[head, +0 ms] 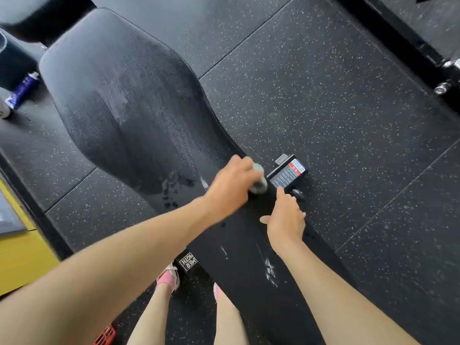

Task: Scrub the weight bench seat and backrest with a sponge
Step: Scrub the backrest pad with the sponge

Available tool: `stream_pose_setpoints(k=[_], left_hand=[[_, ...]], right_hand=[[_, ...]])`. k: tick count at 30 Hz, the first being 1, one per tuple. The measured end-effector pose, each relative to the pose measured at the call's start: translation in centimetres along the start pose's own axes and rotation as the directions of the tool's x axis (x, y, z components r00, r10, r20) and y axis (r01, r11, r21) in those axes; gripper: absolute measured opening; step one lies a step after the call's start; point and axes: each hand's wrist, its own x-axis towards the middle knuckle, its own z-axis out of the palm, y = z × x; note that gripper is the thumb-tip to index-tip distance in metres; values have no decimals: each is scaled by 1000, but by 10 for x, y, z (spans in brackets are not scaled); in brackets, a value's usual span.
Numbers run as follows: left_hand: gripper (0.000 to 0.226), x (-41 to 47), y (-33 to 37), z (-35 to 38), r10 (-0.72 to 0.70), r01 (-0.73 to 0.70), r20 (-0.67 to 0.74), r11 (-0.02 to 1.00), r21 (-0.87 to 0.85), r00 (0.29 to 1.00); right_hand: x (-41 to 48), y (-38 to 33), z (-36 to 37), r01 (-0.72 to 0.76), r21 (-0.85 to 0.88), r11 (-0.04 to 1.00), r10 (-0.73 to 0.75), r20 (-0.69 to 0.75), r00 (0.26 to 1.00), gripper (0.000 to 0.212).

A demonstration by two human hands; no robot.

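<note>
Stretching away from the person toward the upper left, the weight bench lies with its long axis on a diagonal across the speckled rubber floor. It is widest at its far end and narrows toward the body. Much of the wide far part shows a dull wet sheen, while the near part carries a few white foam streaks that look not yet worked in.

The left hand reaches across the bench to its right edge, about midway along. Its fingers curl round the sponge, which is pressed to the pad there and is too blurred to show its shape. The right hand rests on the same edge, just nearer the body and close beside the left, with the index finger straight and nothing held.

Just off that edge sits a small label plate on the frame. A blue can lies beyond the bench's left side, well apart from both hands.

The left hand seems the one to carry the next stroke, either out along the axis or back toward the streaks.
</note>
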Motion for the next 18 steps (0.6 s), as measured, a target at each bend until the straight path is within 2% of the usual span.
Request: stream_pose_setpoints(k=[1, 2, 3, 4, 5, 6, 7, 8, 9, 10, 11, 12, 13, 14, 15, 16, 17, 18], left_hand=[[42, -9, 0, 1, 177, -182, 114, 983, 34, 977], [44, -11, -9, -5, 297, -313, 201, 948, 55, 934], [45, -7, -21, -15, 318, -344, 249, 936, 72, 915], [47, -3, -35, -23, 242, -272, 247, 957, 96, 938], [49, 0, -48, -29, 90, -108, 155, 989, 105, 984], [51, 2, -59, -31, -114, 113, 3, 990, 89, 993], [53, 2, -58, -30, -306, 312, -116, 949, 46, 945], [53, -1, -48, -27, -411, 419, -185, 908, 8, 893], [51, -7, -33, -21, -424, 431, -196, 902, -9, 884], [49, -16, -17, -13, -346, 351, -157, 936, 4, 925], [47, -28, -4, -5, -180, 183, -63, 983, 33, 982], [47, -41, 3, 0, 23, -27, 50, 997, 66, 998], [48, -50, 0, -3, 190, -207, 174, 975, 82, 966], [49, -54, -12, -12, 277, -304, 251, 949, 78, 928], [50, -54, -28, -21, 270, -301, 259, 950, 87, 927], [51, -53, -47, -29, 180, -203, 209, 974, 97, 961], [53, -52, -63, -35, 20, -28, 90, 995, 91, 996], [55, -51, -73, -38, -184, 188, -63, 981, 56, 981]], right_hand=[[-1, 1, 1, 6, -1, 1000, -6, -6, 1000, 52], [-1, 2, 1, 14, -7, 1000, -14, -10, 1000, 52], [0, 2, 1, 20, -14, 1000, -20, -6, 1000, 52], [0, 2, 1, 22, -23, 999, -22, 3, 1000, 54], [1, 1, 0, 20, -34, 999, -19, 16, 1000, 57], [2, 0, -1, 15, -43, 999, -14, 26, 1000, 61], [2, 0, -1, 9, -48, 999, -8, 31, 999, 66], [2, -1, -1, 7, -51, 999, -5, 35, 999, 70], [1, -1, -1, 8, -52, 999, -5, 39, 999, 75], [0, -1, 0, 18, -52, 998, -16, 35, 999, 80], [-2, 0, 2, 36, -54, 998, -35, 24, 999, 84], [-2, 2, 4, 52, -58, 997, -52, 13, 999, 87], [-4, 2, 4, 60, -62, 996, -60, 7, 998, 88], [-4, 3, 5, 63, -63, 996, -63, 5, 998, 89], [-4, 3, 6, 66, -63, 996, -66, 3, 998, 89], [-4, 3, 7, 67, -61, 996, -67, 1, 998, 89], [-5, 3, 8, 65, -61, 996, -65, 1, 998, 89], [-5, 3, 9, 62, -59, 996, -63, -2, 998, 89]])
